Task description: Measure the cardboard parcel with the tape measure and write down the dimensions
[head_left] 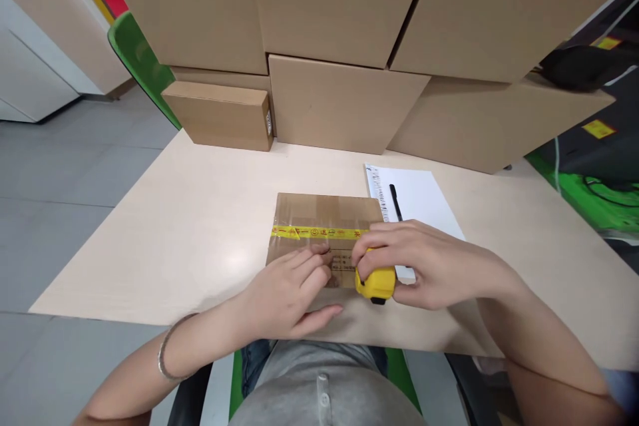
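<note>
A small cardboard box (324, 210) lies on the table in front of me, with a strip of yellow printed tape (314, 233) across its top. My left hand (294, 289) rests on the box's near part, fingers stretched out and thumb apart. In my right hand (419, 266) is a yellow tape measure (378, 281), gripped at the box's near right corner. Whether its blade is pulled out I cannot tell. Just beyond that hand a white notebook (424, 193) lies partly covered, with a black pen (395, 201) on it.
Large cardboard boxes (344, 103) are stacked along the table's back edge. A smaller closed box (224, 116) stands at the back left, before a green chair back (137, 60). Dark equipment with yellow labels (599, 129) is at the right. The pale tabletop (200, 213) ends close to my body.
</note>
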Action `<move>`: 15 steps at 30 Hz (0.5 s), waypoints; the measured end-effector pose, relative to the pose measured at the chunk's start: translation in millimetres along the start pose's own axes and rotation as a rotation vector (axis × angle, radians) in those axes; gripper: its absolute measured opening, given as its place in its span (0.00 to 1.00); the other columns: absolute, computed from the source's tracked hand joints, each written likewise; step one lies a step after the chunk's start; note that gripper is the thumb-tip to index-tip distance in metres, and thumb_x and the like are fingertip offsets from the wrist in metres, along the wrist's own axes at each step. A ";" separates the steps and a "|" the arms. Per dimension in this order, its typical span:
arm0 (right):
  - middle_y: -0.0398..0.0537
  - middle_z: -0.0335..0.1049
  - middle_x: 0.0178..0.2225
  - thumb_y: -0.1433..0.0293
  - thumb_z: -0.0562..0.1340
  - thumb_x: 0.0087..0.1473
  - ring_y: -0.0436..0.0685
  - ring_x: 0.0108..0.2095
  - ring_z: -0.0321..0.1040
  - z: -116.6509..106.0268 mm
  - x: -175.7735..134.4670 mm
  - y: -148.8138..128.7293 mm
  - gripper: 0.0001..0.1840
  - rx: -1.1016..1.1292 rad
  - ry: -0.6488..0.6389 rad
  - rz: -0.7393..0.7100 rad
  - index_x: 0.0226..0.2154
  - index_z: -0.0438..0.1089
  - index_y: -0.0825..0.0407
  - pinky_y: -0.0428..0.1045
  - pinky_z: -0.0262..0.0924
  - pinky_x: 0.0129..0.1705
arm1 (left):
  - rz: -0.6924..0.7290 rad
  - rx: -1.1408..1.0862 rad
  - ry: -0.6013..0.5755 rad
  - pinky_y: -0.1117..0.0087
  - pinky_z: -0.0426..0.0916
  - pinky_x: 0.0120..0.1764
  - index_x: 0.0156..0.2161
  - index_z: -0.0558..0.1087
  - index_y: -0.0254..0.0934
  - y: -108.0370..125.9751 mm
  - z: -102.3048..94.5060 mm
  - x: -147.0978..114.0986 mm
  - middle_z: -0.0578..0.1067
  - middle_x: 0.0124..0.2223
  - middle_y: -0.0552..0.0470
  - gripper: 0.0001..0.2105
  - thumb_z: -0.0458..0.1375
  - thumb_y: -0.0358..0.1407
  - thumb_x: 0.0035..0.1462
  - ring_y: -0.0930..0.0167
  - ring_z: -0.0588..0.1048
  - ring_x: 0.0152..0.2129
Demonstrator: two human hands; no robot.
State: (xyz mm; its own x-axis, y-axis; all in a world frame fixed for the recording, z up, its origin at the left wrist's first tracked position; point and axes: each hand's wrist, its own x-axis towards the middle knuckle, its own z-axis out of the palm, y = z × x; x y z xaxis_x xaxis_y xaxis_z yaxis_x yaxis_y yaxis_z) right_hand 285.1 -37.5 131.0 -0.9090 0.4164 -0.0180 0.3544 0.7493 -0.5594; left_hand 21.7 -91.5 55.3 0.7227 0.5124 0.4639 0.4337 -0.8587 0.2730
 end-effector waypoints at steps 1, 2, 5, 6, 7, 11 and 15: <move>0.46 0.79 0.45 0.79 0.59 0.47 0.57 0.41 0.72 -1.4 2.0 1.8 0.19 -0.003 -0.006 -0.001 0.40 0.75 0.46 0.51 0.61 0.41 | 0.029 0.025 -0.022 0.56 0.78 0.50 0.43 0.72 0.35 -2.3 1.8 -0.3 0.80 0.44 0.38 0.16 0.51 0.47 0.71 0.56 0.80 0.48; 0.46 0.78 0.45 0.80 0.59 0.48 0.57 0.41 0.72 -3.9 4.1 4.0 0.19 -0.002 -0.012 -0.005 0.40 0.75 0.46 0.51 0.61 0.41 | 0.065 0.050 -0.051 0.56 0.77 0.52 0.45 0.73 0.34 -4.6 2.5 -0.6 0.79 0.45 0.37 0.17 0.51 0.47 0.71 0.56 0.79 0.49; 0.48 0.78 0.46 0.81 0.60 0.49 0.57 0.43 0.72 -16.7 12.6 14.3 0.19 0.031 -0.028 -0.029 0.41 0.75 0.47 0.52 0.63 0.45 | 0.155 0.100 -0.152 0.53 0.73 0.56 0.60 0.71 0.39 -7.3 1.0 -0.7 0.78 0.44 0.42 0.21 0.50 0.48 0.71 0.56 0.77 0.49; 0.48 0.78 0.47 0.81 0.59 0.48 0.58 0.44 0.72 -22.5 16.5 19.2 0.20 0.042 -0.029 -0.031 0.41 0.75 0.47 0.53 0.64 0.47 | 0.157 0.113 -0.182 0.52 0.71 0.57 0.65 0.68 0.45 -6.6 0.6 -0.4 0.77 0.44 0.44 0.23 0.50 0.49 0.71 0.57 0.77 0.49; 0.48 0.77 0.47 0.82 0.59 0.47 0.58 0.46 0.72 -29.0 21.1 25.0 0.21 0.048 -0.030 -0.027 0.41 0.75 0.48 0.53 0.64 0.49 | 0.147 0.130 -0.206 0.52 0.70 0.58 0.69 0.64 0.49 -5.4 0.8 -0.2 0.77 0.44 0.45 0.25 0.50 0.50 0.71 0.57 0.77 0.50; 0.50 0.77 0.47 0.80 0.58 0.46 0.60 0.49 0.72 -57.6 43.0 58.6 0.20 0.038 -0.018 0.009 0.41 0.75 0.49 0.54 0.65 0.52 | 0.108 0.203 -0.229 0.51 0.66 0.61 0.71 0.61 0.50 0.1 4.4 -0.7 0.76 0.48 0.44 0.28 0.51 0.51 0.70 0.55 0.75 0.54; 0.48 0.78 0.45 0.78 0.58 0.44 0.58 0.44 0.73 -74.7 61.9 99.1 0.20 0.026 0.023 0.106 0.40 0.75 0.50 0.52 0.66 0.45 | 0.114 0.206 -0.229 0.51 0.65 0.61 0.71 0.62 0.48 0.7 6.7 -1.6 0.76 0.48 0.44 0.28 0.52 0.51 0.70 0.54 0.75 0.54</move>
State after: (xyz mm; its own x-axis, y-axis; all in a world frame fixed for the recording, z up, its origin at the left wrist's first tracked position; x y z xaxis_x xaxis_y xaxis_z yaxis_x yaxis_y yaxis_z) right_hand 280.3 101.0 136.4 -0.8612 0.5048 -0.0590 0.4423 0.6872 -0.5764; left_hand 24.4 -92.8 49.1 0.8650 0.4206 0.2736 0.4259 -0.9037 0.0429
